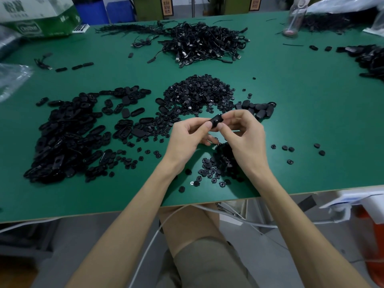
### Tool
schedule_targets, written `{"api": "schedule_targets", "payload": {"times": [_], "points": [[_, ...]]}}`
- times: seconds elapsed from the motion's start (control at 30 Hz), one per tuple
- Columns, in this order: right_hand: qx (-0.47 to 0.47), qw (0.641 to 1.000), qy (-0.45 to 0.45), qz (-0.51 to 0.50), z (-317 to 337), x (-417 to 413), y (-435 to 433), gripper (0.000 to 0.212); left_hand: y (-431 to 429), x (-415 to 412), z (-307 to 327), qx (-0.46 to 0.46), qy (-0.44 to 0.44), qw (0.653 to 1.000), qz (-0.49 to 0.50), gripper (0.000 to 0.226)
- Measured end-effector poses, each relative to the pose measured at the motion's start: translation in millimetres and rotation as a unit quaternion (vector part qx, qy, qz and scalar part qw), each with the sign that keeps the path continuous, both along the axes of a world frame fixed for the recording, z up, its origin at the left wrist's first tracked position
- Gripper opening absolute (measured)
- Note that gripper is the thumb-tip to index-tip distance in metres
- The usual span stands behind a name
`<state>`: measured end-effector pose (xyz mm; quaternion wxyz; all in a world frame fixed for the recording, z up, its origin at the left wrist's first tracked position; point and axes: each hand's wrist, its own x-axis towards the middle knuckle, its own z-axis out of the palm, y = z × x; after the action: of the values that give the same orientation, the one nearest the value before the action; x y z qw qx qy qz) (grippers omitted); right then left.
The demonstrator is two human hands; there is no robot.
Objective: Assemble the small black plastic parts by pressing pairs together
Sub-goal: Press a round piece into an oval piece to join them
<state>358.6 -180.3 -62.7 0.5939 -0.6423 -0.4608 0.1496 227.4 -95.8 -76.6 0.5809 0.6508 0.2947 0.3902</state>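
Above the green table (pixel 291 113), my left hand (pixel 188 138) and my right hand (pixel 244 134) both pinch one small black oval part (pixel 216 121) between thumbs and fingertips. A heap of black oval shells (pixel 68 138) lies to the left. A mound of small round black pieces (pixel 199 92) sits just beyond my hands. More round pieces (pixel 222 163) lie under my right wrist. A few closed oval parts (pixel 257 109) are gathered to the right of the mound.
A tangle of black cables (pixel 203 42) lies at the back centre, another black pile (pixel 369 59) at the far right. A green-and-white box (pixel 41 17) and plastic bags stand at the back left. Loose round pieces (pixel 291 149) dot the right side. The table's front edge runs below my forearms.
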Motion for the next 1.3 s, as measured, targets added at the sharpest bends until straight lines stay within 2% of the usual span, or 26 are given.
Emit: {"api": "schedule_targets", "payload": {"times": [0.23, 0.43, 0.7, 1.0, 1.3], "points": [[0.012, 0.999, 0.034, 0.024, -0.9, 1.9, -1.3, 0.016, 2.6, -0.5, -0.4, -0.033, -0.029, 0.997, 0.060, 0.015], [0.010, 0.999, 0.023, 0.022, -0.3, 0.8, -0.8, 0.016, 3.6, -0.2, -0.7, -0.033, -0.014, 0.997, 0.064, 0.014], [-0.001, 1.000, -0.007, -0.004, -1.4, 0.0, 0.7, 0.015, 1.5, 0.5, -1.5, 0.027, 0.021, 0.999, 0.023, 0.013], [-0.006, 0.998, -0.063, -0.017, -4.6, -0.2, 3.1, 0.011, 2.4, 1.1, -2.8, 0.026, 0.032, 0.999, 0.007, 0.012], [0.003, 0.996, -0.083, -0.039, -5.0, -0.4, 2.0, 0.009, 2.1, 0.2, -1.5, 0.040, 0.042, 0.998, -0.008, 0.014]]}}
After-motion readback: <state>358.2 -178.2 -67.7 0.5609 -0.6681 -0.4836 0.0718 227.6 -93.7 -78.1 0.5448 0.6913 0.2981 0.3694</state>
